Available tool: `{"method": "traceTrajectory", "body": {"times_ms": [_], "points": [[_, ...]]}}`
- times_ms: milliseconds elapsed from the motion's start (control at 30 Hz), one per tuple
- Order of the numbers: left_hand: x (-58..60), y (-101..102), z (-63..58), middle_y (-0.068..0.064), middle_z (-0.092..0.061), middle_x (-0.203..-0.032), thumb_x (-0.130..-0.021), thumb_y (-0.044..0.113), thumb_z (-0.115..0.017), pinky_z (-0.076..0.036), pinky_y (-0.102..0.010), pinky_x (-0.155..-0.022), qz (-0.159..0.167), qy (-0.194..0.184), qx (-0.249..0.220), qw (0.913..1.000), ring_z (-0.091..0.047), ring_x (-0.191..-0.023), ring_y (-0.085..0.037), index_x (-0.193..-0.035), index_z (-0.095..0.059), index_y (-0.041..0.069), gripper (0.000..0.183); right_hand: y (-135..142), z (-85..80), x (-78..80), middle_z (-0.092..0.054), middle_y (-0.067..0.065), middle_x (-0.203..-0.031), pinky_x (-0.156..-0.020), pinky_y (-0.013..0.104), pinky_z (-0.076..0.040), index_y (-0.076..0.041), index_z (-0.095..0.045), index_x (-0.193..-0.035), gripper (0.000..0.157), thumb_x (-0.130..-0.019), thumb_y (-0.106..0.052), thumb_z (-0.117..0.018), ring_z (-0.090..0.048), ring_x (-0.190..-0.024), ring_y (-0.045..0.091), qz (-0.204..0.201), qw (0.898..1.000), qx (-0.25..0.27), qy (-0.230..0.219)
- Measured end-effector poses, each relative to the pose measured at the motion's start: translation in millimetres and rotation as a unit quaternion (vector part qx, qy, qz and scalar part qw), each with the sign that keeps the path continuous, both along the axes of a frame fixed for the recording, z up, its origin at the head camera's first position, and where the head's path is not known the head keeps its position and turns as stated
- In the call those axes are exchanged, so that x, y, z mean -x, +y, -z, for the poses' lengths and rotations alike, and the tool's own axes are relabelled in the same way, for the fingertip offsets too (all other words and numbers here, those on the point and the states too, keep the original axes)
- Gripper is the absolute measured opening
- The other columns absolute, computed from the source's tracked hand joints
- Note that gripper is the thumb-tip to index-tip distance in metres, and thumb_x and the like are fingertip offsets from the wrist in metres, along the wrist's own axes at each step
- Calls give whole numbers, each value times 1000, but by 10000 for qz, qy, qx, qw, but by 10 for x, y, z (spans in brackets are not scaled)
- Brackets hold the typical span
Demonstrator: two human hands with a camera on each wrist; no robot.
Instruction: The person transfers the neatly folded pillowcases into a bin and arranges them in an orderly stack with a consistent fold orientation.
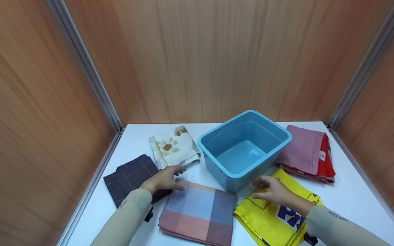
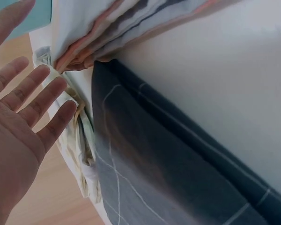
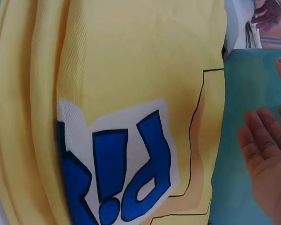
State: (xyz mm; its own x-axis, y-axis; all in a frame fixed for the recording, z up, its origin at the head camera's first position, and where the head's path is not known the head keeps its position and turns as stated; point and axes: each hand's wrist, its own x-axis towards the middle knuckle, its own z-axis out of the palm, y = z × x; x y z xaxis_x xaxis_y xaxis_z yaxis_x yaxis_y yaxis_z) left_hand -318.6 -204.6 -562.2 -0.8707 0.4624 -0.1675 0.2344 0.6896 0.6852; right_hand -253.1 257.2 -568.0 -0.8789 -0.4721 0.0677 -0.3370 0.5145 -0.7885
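The head view shows your two hands apart over the white table (image 1: 354, 191), and the blue bin (image 1: 219, 172) stands beyond them, near the middle. This bin is in the way between the floral cloth (image 1: 174, 147), at its left, and the folded pink and red cloth (image 1: 303, 150), at its right. Wood-patterned walls (image 1: 197, 68) close the space on the far side and both sides.

Your left hand (image 1: 167, 178) is above the edge of the dark cloth (image 1: 130, 177), near the far left corner of the checked cloth (image 1: 197, 212), and it hides a part of the dark one. Its fingers are relaxed and hold nothing. Your right hand (image 1: 272, 189) is over the yellow cloth (image 1: 268, 218), just beside the near wall of the bin; its fingers are loosely bent and also grip nothing. Whether the fingertips touch the bin, I cannot tell. Your right forearm covers some of the printed letters.

The left wrist view gives what the head view does not: your spread palm, and the several folded layers at the edge of the checked cloth. The right wrist view shows you the thick folds of the yellow cloth, the blue letters from close, and your left hand small in the upper corner.
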Motion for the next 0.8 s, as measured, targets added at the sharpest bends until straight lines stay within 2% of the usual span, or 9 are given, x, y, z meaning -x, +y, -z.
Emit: {"method": "traceTrajectory", "body": {"times_ms": [300, 567, 667, 800], "points": [[-3, 4, 92, -19, -64, -151, -85, 23, -94, -50, -61, -115, 137, 127, 39, 9998, -59, -139, -43, -152, -59, 3, 79, -119, 58, -45, -74, 23, -121, -97, 44, -63, 6, -69, -125, 44, -95, -21, -85, -72, -108, 37, -91, 9999, 34, 101], [-9, 7, 142, -18, -66, -148, -84, 25, -96, -50, -59, -116, 199, 120, 130, 9996, -61, -136, -39, -151, -61, 3, 78, -242, 60, -62, -72, 22, -127, -103, 56, -59, 6, -67, -131, 46, -96, -20, -84, -70, -116, 36, -63, 9972, 173, -719], [-2, 3, 149, -18, -66, -147, -85, 25, -95, -51, -58, -115, 264, 179, 185, 9993, -62, -135, -38, -151, -61, 3, 78, -287, 85, -64, -73, 22, -127, -103, 55, -59, 6, -68, -131, 46, -96, -19, -85, -70, -116, 37, -109, 9976, 181, -667], [5, 4, 160, -17, -67, -147, -85, 25, -95, -50, -58, -116, 283, 182, 245, 9991, -62, -135, -38, -150, -61, 3, 77, -349, 120, -61, -74, 21, -126, -102, 49, -60, 5, -69, -131, 44, -96, -17, -85, -70, -115, 37, -164, 9981, 186, -563]]}}
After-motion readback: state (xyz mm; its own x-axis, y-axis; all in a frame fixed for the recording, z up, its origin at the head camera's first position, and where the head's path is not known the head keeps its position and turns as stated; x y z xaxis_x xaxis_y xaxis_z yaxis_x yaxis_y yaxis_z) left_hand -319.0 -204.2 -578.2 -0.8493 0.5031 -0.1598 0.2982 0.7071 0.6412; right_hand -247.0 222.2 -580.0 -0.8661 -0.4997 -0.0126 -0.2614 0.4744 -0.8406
